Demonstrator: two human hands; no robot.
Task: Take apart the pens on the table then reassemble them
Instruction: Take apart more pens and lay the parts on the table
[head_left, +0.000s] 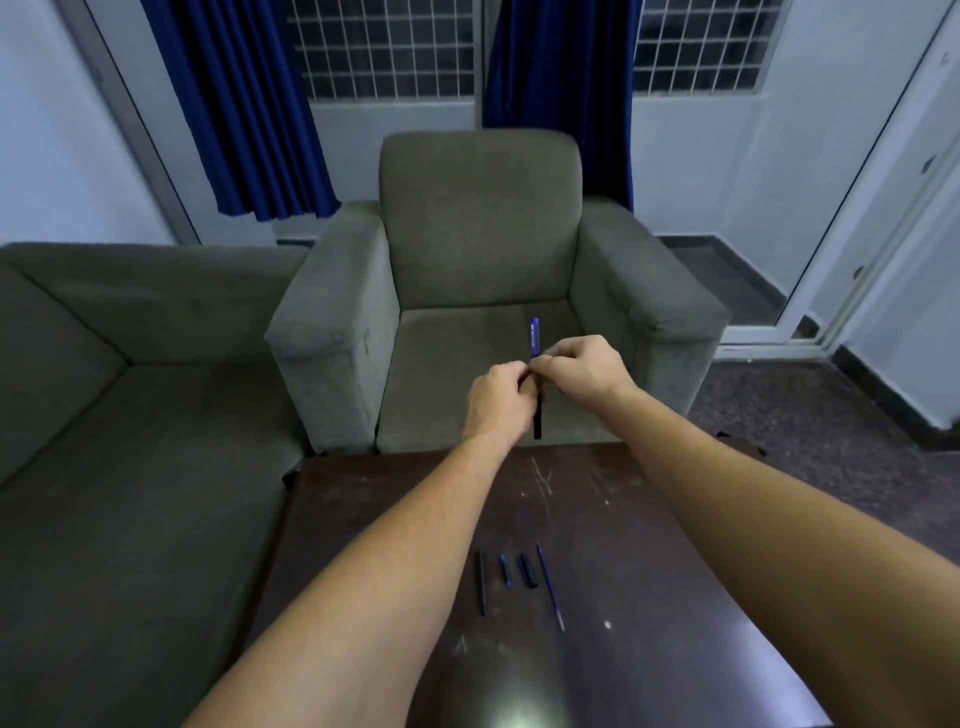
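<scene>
Fingers of left hand (493, 400) and right hand (576, 364) pinch 1 pen (534, 338) beyond the bench (675, 571); a jerky pull could drop parts off it

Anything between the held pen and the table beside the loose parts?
Nothing visible does: left hand and right hand grip the pen in mid-air, and bare table lies beside the four loose parts.

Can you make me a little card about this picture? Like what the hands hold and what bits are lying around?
held thing: pen, upright, blue top, black bottom
holders: left hand and right hand, both pinching its middle
loose parts: black stick, small blue piece, short black piece, thin blue refill
lying on: table, dark brown and scratched
behind: grey armchair
</scene>
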